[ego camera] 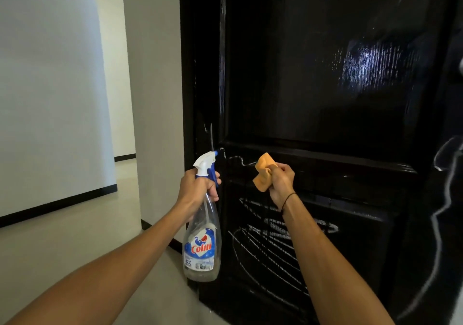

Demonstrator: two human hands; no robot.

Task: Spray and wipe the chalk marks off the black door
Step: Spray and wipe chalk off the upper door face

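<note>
The glossy black door (313, 87) fills the right of the view. White chalk marks (260, 247) cover its lower panel, a squiggle (236, 160) runs along the middle rail, and more lines (443, 199) run down the right edge. My left hand (198, 187) grips the neck of a clear spray bottle (203, 237) with a white and blue trigger head, nozzle pointing at the door. My right hand (281, 182) holds a crumpled orange cloth (263, 172) against the middle rail, just right of the squiggle.
A white wall (50, 87) with a black skirting strip stands on the left, and a white pillar (155, 99) borders the door frame. Pale floor (75, 237) lies below. The upper door panel shows a wet sheen (368, 66).
</note>
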